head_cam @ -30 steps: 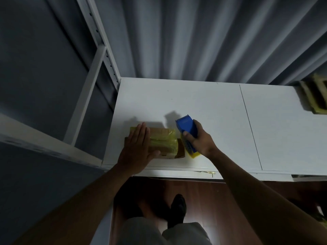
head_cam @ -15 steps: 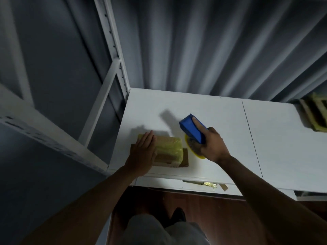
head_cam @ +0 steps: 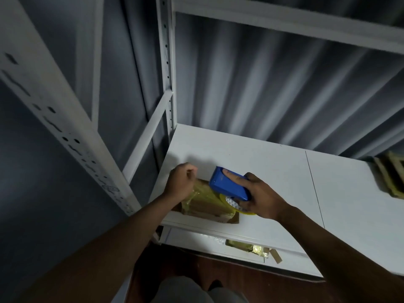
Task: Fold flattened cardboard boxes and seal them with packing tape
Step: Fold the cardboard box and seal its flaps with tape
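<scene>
A small cardboard box (head_cam: 209, 204), wrapped in glossy yellowish packing tape, lies near the front left corner of the white shelf board (head_cam: 273, 171). My right hand (head_cam: 260, 197) grips a blue tape dispenser (head_cam: 227, 185) with a yellow tape roll (head_cam: 231, 203). It holds the dispenser tilted over the box's right half. My left hand (head_cam: 180, 182) hovers over the box's left end with curled fingers. It appears to pinch the tape film (head_cam: 192, 192) that rises from the box. The box's far side is hidden behind the hands.
A white perforated rack upright (head_cam: 167, 84) and a diagonal brace (head_cam: 148, 136) stand just left of the board. An upper shelf edge (head_cam: 284, 20) runs overhead, with a grey curtain behind. Cardboard pieces (head_cam: 391, 173) lie at the far right. Another taped box (head_cam: 247, 248) sits on the lower shelf.
My left hand lifted off the box top and curled its fingers. My right hand swung the dispenser left, over the box. The view tilted upward.
</scene>
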